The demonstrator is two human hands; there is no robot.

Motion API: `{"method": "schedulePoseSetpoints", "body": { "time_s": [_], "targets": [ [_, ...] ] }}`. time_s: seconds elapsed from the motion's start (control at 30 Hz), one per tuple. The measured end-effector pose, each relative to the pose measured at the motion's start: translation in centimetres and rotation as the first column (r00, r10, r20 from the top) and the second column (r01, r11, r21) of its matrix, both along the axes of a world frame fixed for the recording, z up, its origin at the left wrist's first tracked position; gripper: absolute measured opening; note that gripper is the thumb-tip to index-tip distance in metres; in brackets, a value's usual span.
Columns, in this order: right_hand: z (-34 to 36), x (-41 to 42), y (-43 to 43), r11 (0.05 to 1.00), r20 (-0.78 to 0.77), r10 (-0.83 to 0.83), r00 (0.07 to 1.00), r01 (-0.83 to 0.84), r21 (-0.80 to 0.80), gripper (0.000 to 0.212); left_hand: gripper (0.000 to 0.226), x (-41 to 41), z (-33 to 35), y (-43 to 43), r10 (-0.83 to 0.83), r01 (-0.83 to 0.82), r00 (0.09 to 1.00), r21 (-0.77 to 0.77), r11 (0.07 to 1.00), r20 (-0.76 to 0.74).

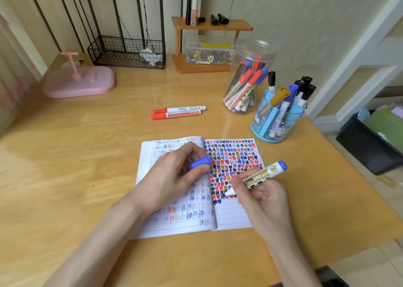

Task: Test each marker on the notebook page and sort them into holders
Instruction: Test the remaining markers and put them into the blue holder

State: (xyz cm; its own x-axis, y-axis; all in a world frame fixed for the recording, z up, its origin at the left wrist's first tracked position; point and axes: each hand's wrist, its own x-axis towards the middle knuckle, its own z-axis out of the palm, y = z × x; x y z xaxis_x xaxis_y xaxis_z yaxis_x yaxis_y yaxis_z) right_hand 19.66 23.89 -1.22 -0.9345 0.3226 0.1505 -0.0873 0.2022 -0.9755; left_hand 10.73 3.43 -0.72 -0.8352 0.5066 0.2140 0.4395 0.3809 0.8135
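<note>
The uncapped blue marker point(257, 178) has its tip on the notebook's point(235, 214) right page, at the end of the lowest row of coloured marks. The right hand point(265, 197) pinches its barrel like a pen. The left hand point(174, 173) grips the blue cap point(200, 162) and rests on the left page, pinning it flat. One short, light stroke on bare lines beside the last mark should show the ink. Two red markers point(178, 112) lie on the desk point(87, 156) near the clear jar point(246, 86) and blue holder point(277, 121).
</note>
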Motion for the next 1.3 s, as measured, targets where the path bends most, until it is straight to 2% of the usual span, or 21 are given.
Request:
{"method": "schedulePoseSetpoints", "body": {
  "time_s": [0.17, 0.33, 0.47, 0.6, 0.73, 0.8, 0.9, 1.07, 1.3],
  "targets": [
    [0.9, 0.1, 0.2, 0.972, -0.039, -0.007, 0.999, -0.002, -0.233, 0.019, 0.018, 0.0, 0.3, 0.1, -0.016, 0.013, 0.999, 0.071, 0.997, 0.041],
    [1.7, 0.5, 0.5, 0.945, -0.037, -0.007, 0.999, -0.005, -0.327, 0.015, 0.023, 0.3, 0.5, 0.2, -0.075, 0.062, 0.992, 0.118, 0.991, 0.104],
    [2.0, 0.6, 0.6, 0.916, -0.026, -0.001, 1.000, -0.009, -0.402, 0.025, 0.024, 0.2, 0.6, 0.1, -0.061, 0.043, 0.989, 0.129, 0.991, 0.136],
    [1.8, 0.7, 0.8, 0.911, -0.019, -0.017, 1.000, 0.007, -0.411, 0.009, 0.024, 0.2, 0.6, 0.1, -0.031, 0.013, 0.990, 0.128, 0.992, 0.139],
    [1.9, 0.8, 0.8, 0.914, -0.012, -0.008, 1.000, 0.003, -0.406, 0.029, 0.022, 0.2, 0.5, 0.1, -0.039, 0.020, 0.989, 0.129, 0.991, 0.144],
    [2.1, 0.8, 0.6, 0.912, -0.010, 0.011, 1.000, -0.014, -0.411, 0.026, 0.022, 0.2, 0.5, 0.2, -0.043, 0.025, 0.989, 0.125, 0.992, 0.142],
    [2.3, 0.8, 0.3, 0.916, -0.014, 0.048, 0.999, -0.049, -0.398, 0.011, 0.021, 0.2, 0.5, 0.2, -0.042, 0.024, 0.989, 0.122, 0.992, 0.142],
    [2.1, 0.8, 0.0, 0.964, -0.043, 0.087, 0.995, -0.095, -0.247, 0.012, 0.014, 0.6, 0.6, 0.4, -0.093, 0.075, 0.987, 0.137, 0.988, 0.131],
    [1.9, 0.7, 0.4, 0.959, -0.050, 0.095, 0.994, -0.105, -0.263, 0.012, 0.016, 1.2, 0.8, 0.7, -0.098, 0.066, 0.984, 0.209, 0.976, 0.146]
  ]
}}
